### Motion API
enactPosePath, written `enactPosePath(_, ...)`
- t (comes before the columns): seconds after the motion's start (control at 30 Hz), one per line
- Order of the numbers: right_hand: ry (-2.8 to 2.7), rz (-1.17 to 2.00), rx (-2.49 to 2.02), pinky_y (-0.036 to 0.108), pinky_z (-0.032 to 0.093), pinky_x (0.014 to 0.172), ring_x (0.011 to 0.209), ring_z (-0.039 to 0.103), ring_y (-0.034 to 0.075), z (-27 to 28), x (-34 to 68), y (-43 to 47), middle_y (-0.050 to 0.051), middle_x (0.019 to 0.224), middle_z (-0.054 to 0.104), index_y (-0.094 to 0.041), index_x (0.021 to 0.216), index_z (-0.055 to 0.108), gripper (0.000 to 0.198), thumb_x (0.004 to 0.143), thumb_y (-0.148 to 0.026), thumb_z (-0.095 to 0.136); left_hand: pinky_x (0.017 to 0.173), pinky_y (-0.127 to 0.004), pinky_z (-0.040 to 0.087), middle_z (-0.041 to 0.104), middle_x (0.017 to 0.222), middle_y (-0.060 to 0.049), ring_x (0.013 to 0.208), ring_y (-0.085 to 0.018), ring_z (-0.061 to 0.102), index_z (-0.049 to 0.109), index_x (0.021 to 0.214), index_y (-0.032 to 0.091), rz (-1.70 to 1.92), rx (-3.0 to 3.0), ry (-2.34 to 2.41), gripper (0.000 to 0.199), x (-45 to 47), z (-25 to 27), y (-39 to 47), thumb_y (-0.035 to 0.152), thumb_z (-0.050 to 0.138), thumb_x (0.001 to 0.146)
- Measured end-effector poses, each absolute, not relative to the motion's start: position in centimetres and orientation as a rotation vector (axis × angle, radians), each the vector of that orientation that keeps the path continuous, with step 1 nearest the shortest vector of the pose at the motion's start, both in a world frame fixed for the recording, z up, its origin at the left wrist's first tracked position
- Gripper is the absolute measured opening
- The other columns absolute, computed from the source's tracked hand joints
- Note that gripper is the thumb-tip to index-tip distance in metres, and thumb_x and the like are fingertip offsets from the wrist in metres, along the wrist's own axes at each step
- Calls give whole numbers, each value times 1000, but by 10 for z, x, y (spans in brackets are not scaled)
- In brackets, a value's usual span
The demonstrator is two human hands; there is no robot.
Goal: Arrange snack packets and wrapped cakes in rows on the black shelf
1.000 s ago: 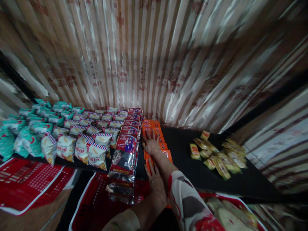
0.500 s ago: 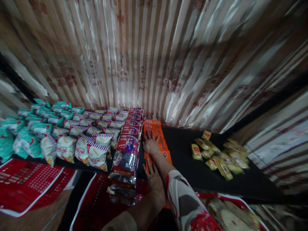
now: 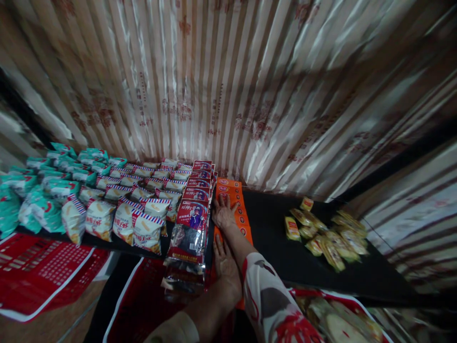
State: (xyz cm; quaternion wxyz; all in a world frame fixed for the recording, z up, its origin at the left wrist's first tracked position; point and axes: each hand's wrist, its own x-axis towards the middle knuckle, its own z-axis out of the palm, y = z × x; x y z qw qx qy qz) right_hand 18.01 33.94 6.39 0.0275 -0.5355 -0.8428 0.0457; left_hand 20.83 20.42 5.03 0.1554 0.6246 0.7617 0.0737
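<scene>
A strip of overlapping orange packets [image 3: 235, 190] with round dark logos lies on the black shelf, running from the back toward the front edge. My right hand [image 3: 224, 214], in a floral sleeve, rests flat on the upper part of the packets with its fingers spread. Nearer me, my left hand [image 3: 225, 267] lies palm down on their lower part, its fingers stretched forward. Neither hand is closed around anything. Just left of both hands is an overlapping row of dark red snack packets [image 3: 193, 219], the front ones hanging past the shelf edge.
White prawn-snack bags [image 3: 146, 231] stand in rows on the left, with teal bags [image 3: 44, 209] beyond them. Small yellow packets [image 3: 333, 243] lie loosely at right. Red baskets [image 3: 43, 281] sit below the shelf's front edge. Striped sheeting [image 3: 200, 85] hangs behind.
The orange packets look more evenly lined up, with their right edge straighter. My left hand has shifted slightly left and down; my right hand stays nearly in place on the packets.
</scene>
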Motion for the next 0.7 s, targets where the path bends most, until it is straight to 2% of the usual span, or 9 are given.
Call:
enactPosePath(0.13,-2602,251,-1671,66,1,106,142,6,32,66,183,344,6,153,24,-26,137,42,49,90,-33,31,113,-50,23,31,150,-8,139,-33,22,36,140,19,122,1856,2151,57,205,57,201,35,41,86)
enactPosePath(0.27,-2511,340,-1585,56,9,111,142,10,26,67,201,356,3,153,25,-28,141,35,50,93,-38,27,111,-55,20,20,152,-17,139,-40,14,31,141,6,95,1888,2140,79,205,68,194,48,49,77)
enactPosePath(0.33,-2377,341,-1558,49,14,112,142,11,23,67,217,363,3,152,27,-25,140,37,50,93,-36,29,109,-59,18,18,152,-19,139,-42,11,26,143,4,91,1879,2101,86,205,77,192,52,48,75)
enactPosePath(0.4,-2192,378,-1573,44,19,113,141,17,22,66,236,370,6,150,32,-20,137,42,49,92,-34,30,109,-60,16,19,152,-19,139,-42,10,25,143,4,69,1868,2059,85,204,89,191,49,47,75)
enactPosePath(0.53,-1821,528,-1632,38,29,110,132,38,23,65,274,379,15,138,47,-9,128,52,50,88,-31,31,112,-55,12,19,151,-21,140,-39,9,26,142,-1,44,1834,2008,88,202,107,192,49,49,73)
enactPosePath(0.6,-1706,593,-1648,37,34,107,125,47,24,65,289,380,16,131,54,-8,125,54,51,87,-33,32,112,-52,15,25,150,-21,140,-37,15,34,139,2,132,1790,2051,84,201,110,194,50,49,73)
enactPosePath(0.7,-1645,662,-1651,37,38,102,115,54,25,65,305,377,16,123,60,-8,121,57,51,85,-37,36,110,-47,24,40,143,-18,135,-33,30,52,127,8,336,1710,2194,62,201,105,196,42,49,75)
